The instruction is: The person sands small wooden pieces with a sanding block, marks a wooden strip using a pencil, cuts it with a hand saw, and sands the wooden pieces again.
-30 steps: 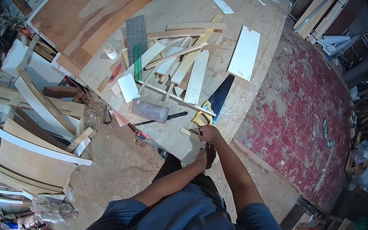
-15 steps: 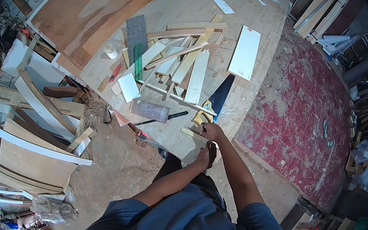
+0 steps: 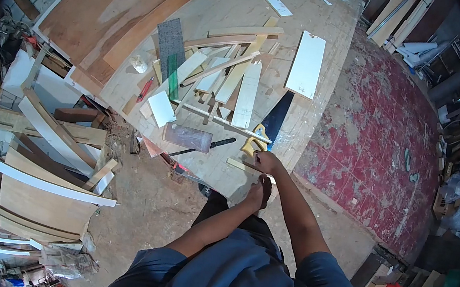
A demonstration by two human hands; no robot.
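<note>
At the table's near edge, my left hand (image 3: 258,195) is closed on something I cannot make out. My right hand (image 3: 265,162) is just above it, its fingers curled, and what it holds is too small to tell. A thin pale wood strip (image 3: 241,167) lies by both hands, its right end passing between them. Beyond my right hand lies a handsaw (image 3: 275,120) with a yellow handle, its blade pointing away toward a white board (image 3: 306,65). Left of the hands are a black strip-like tool (image 3: 214,143) and a brownish rectangular block (image 3: 187,138).
Wood offcuts (image 3: 245,95) are piled on the wooden table (image 3: 209,174), near a green ruler (image 3: 172,77), a red cutter (image 3: 145,89) and a small white container (image 3: 138,64). Curved boards (image 3: 42,178) lean at the left. Red tiled floor (image 3: 377,138) lies at the right.
My right hand has moved slightly up and right, away from my left hand. More of the pale strip shows between them. My left hand has shifted only slightly.
</note>
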